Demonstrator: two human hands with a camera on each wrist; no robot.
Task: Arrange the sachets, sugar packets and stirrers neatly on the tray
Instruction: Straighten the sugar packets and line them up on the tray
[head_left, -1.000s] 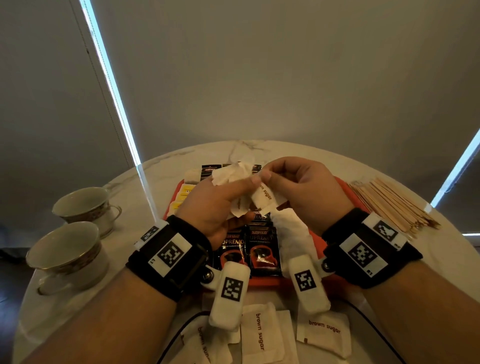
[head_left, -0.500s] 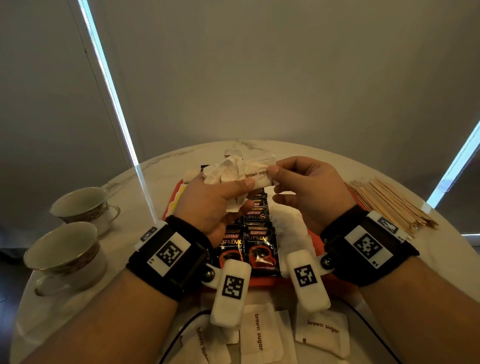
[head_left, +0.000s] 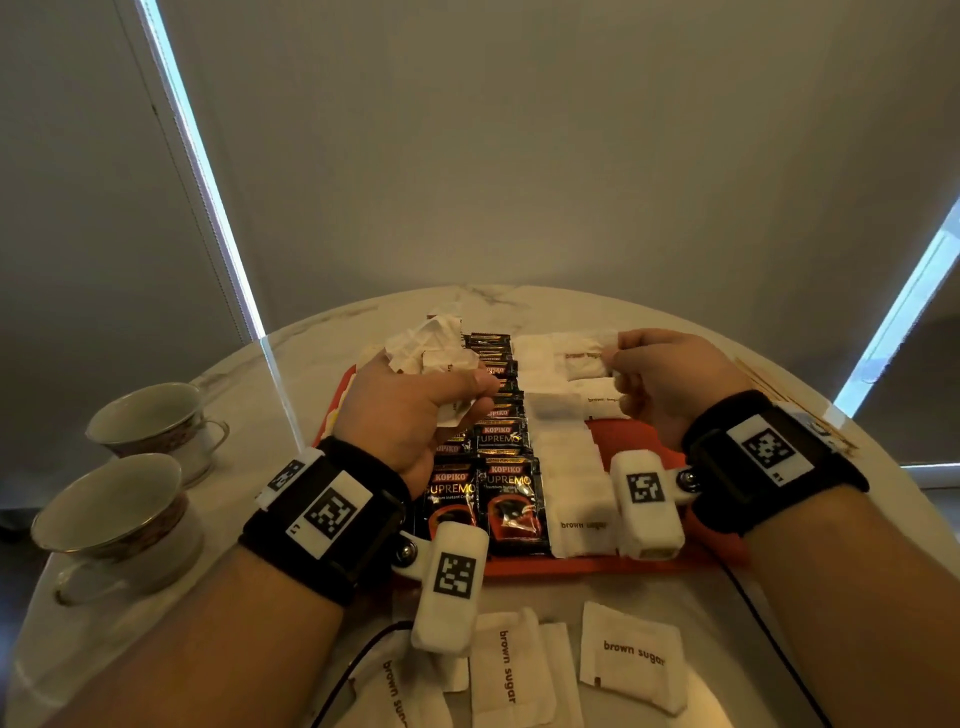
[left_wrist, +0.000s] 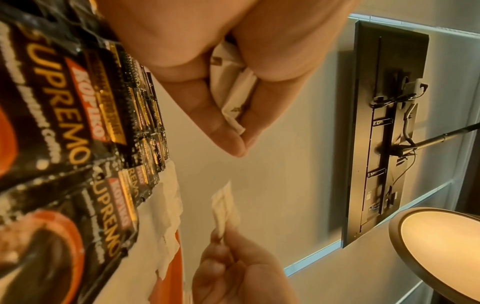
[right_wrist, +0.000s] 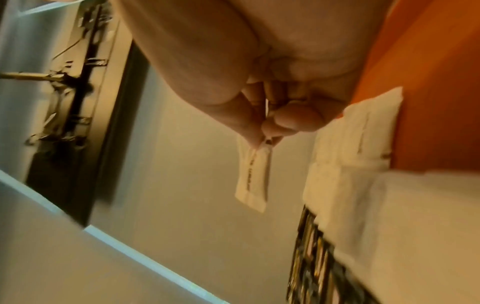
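An orange tray (head_left: 641, 441) holds two columns of black Kopiko sachets (head_left: 511, 499) and a column of white sugar packets (head_left: 571, 467). My left hand (head_left: 467, 397) hovers over the tray's far left and grips a crumpled bunch of white sugar packets (head_left: 426, 351), which also shows between its fingers in the left wrist view (left_wrist: 233, 90). My right hand (head_left: 618, 364) pinches a single brown sugar packet (head_left: 584, 358) by one end, just above the tray's far right part. That packet (right_wrist: 253, 176) hangs from the fingertips in the right wrist view. Wooden stirrers (head_left: 769, 379) lie right of the tray, mostly hidden behind my right wrist.
Several loose brown sugar packets (head_left: 631, 657) lie on the round marble table (head_left: 291, 358) in front of the tray. Two teacups (head_left: 156, 426) (head_left: 114, 525) stand at the left edge. A cable (head_left: 358, 660) runs across the front.
My right hand drew one packet out of the left hand's bunch and carried it right, over the tray's far right part. The hands have moved apart and lower.
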